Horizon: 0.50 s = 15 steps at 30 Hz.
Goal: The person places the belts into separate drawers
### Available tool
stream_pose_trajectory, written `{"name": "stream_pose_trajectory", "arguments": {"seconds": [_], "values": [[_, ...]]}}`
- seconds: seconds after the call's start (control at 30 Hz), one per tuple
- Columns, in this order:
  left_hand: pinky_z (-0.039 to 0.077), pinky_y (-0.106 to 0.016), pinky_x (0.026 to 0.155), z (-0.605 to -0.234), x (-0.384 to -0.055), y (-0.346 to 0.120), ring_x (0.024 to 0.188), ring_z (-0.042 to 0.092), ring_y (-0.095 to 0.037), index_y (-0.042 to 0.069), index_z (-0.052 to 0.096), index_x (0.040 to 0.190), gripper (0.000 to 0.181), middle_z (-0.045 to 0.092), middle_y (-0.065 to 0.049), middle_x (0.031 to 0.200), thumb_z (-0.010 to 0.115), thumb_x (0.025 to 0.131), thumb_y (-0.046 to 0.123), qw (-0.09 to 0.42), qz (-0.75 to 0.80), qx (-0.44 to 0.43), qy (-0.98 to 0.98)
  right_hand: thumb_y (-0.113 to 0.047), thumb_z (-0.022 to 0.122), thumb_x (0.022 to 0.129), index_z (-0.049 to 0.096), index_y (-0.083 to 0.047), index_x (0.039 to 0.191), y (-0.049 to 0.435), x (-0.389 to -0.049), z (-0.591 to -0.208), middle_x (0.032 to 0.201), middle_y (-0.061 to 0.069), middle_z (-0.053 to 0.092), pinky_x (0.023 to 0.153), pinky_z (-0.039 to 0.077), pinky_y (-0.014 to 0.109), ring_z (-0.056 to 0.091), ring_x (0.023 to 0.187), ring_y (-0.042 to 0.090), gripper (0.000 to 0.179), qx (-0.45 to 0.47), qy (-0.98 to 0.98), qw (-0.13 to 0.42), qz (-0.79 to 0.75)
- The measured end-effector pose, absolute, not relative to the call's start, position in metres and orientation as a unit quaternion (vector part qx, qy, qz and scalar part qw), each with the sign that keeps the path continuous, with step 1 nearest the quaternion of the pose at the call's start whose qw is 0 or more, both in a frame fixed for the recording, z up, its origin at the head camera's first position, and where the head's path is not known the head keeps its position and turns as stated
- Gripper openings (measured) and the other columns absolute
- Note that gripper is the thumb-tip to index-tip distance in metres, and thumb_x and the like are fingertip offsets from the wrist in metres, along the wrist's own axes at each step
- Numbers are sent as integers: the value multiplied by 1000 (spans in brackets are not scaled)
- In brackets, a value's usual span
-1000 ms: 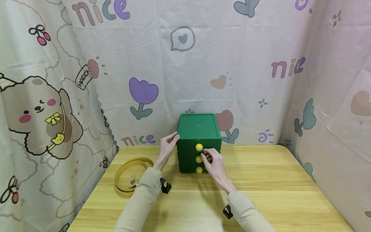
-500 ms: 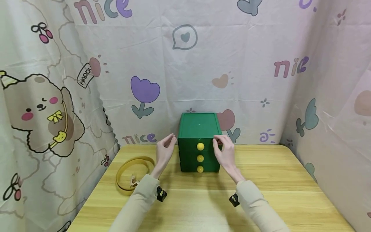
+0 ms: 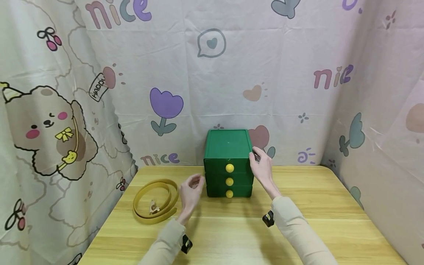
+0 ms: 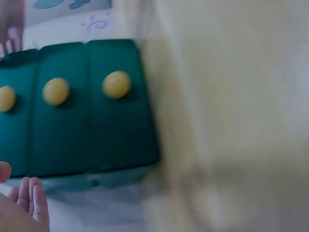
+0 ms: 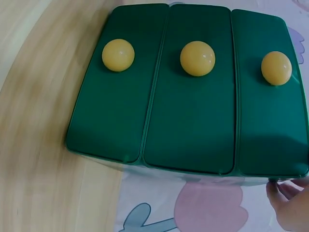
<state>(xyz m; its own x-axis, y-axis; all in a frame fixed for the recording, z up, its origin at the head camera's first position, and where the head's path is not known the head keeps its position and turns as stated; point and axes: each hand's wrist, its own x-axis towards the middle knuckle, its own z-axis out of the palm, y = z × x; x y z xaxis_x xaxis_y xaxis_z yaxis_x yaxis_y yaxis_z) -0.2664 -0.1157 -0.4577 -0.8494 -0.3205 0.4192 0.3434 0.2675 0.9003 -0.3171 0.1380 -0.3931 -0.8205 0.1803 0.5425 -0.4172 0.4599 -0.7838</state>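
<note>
A green cabinet [image 3: 228, 145] of three stacked drawers stands on the table, each drawer front bearing a round yellow knob [image 3: 229, 168]. All the drawers appear closed. My right hand [image 3: 261, 167] is at the cabinet's upper right front corner, its fingertips touching the edge there; the right wrist view shows the fingers [image 5: 273, 193] beside that corner. Left of the cabinet, my left hand [image 3: 191, 194] hovers low with loosely bent fingers and holds nothing. In the left wrist view its fingers [image 4: 39, 198] lie beside the cabinet's side, with a gap to the thumb.
A coiled yellow belt [image 3: 138, 198] with a metal buckle [image 3: 154, 208] lies on the wooden table [image 3: 314, 206], left of my left hand. Patterned curtains [image 3: 212, 92] hang behind the table and on both sides.
My right hand has moved from the knobs to the cabinet's upper right corner. My left hand has left the upper left corner and dropped lower. The cabinet has stayed put.
</note>
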Motion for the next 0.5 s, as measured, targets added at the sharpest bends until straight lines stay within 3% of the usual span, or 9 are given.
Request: {"name": "stream_pose_trajectory", "arguments": {"seconds": [0.13, 0.5], "values": [[56, -15, 76, -483, -266, -102, 83, 73, -14, 0, 75, 105, 21, 77, -15, 96, 77, 88, 13, 241, -625, -6, -742, -15, 58, 99, 64, 2, 133, 139, -318, -393, 134, 24, 65, 103, 52, 44, 64, 123, 33, 38, 59, -802, 265, 531], [60, -34, 89, -522, -262, -70, 102, 73, -32, -1, 68, 119, 32, 74, -22, 110, 73, 92, 14, 136, -608, -63, -780, -16, 59, 100, 62, 2, 136, 141, -318, -393, 136, 22, 63, 102, 51, 39, 63, 125, 30, 40, 64, -797, 241, 551]]}}
